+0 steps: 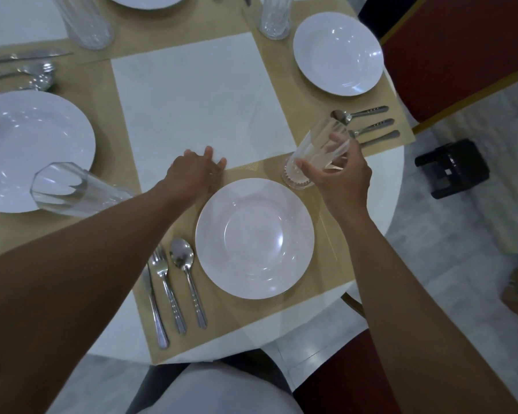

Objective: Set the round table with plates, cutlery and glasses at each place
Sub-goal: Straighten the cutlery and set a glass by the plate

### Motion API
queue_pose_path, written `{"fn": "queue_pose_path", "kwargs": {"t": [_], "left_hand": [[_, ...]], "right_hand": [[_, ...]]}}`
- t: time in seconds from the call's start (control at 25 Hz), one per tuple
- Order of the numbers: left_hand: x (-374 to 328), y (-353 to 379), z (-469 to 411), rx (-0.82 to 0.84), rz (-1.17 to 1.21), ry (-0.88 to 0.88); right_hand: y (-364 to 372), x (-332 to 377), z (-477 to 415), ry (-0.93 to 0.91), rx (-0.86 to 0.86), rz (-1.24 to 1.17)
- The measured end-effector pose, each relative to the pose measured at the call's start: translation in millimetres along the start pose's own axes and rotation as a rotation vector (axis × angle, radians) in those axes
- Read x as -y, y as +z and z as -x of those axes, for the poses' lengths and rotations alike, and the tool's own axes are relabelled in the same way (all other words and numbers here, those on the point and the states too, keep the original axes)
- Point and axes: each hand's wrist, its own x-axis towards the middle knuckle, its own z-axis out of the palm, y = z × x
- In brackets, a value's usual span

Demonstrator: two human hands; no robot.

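Head view: table (pixel 386 180), white and round, fills most of the frame and is cut off at the top and left. Tan mats lie round a white centre sheet (pixel 192 109). Near mat (pixel 329 270), lower centre, bears near plate (pixel 254 239). Left plate (pixel 27 150) is cut by the left edge and far plate (pixel 145 0) by the top edge. Right plate (pixel 338 53), upper right, shows whole. All four are empty.

Right hand (pixel 338 174) curls thumb and fingers round a clear, empty glass (pixel 317 150), tilted, just upper right of near plate; whether its base touches the mat is hard to tell. Left hand (pixel 198 170) lies at the mat's upper edge, fingers fairly straight and a little apart, holding nothing.

Left glass (pixel 72 192) slants at middle left, its base hidden behind the left forearm. Top-left glass (pixel 87 25) and top-right glass (pixel 275 22) lose their rims at the top edge.

Knife (pixel 154 309), fork (pixel 166 291) and spoon (pixel 187 276) lie left of near plate. Right cutlery (pixel 371 124) is partly hidden behind the held glass.
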Motion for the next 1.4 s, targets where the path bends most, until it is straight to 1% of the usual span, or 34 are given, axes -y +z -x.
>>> {"fn": "queue_pose_path", "kwargs": {"t": [0.08, 0.2, 0.28, 0.36, 0.4, 0.48, 0.56, 0.64, 0.8, 0.96, 1.28, 1.4], "left_hand": [[1, 1, 1, -0.009, 0.037, -0.008], [1, 0, 3, -0.006, -0.006, 0.052], [8, -2, 4, 0.059, -0.005, 0.055], [14, -8, 8, 0.114, 0.115, 0.032], [14, -11, 15, 0.088, 0.215, 0.019], [9, -12, 32, -0.077, 0.386, -0.003], [0, -9, 55, -0.237, 0.468, -0.006], [-7, 3, 75, -0.305, 0.503, 0.021], [-11, 26, 98, -0.353, 0.506, -0.036], [-14, 35, 114, -0.337, 0.535, -0.118], [-26, 43, 120, -0.321, 0.628, -0.124], [-25, 41, 124, -0.336, 0.645, -0.080]], "right_hand": [[2, -1, 3, -0.007, -0.006, 0.002], [4, -3, 5, -0.011, -0.003, 0.011], [3, -8, 6, 0.010, 0.036, 0.056], [0, -20, 12, 0.075, 0.085, 0.086], [-3, -27, 19, 0.127, 0.105, 0.076], [-8, -42, 42, 0.251, 0.135, 0.024], [-11, -56, 69, 0.348, 0.136, -0.013], [-10, -65, 94, 0.398, 0.125, -0.037], [-6, -70, 122, 0.396, 0.102, -0.023], [-6, -69, 124, 0.386, 0.101, 0.006], [-16, -71, 119, 0.383, 0.072, 0.051], [-16, -68, 125, 0.334, 0.022, 0.092]]}}
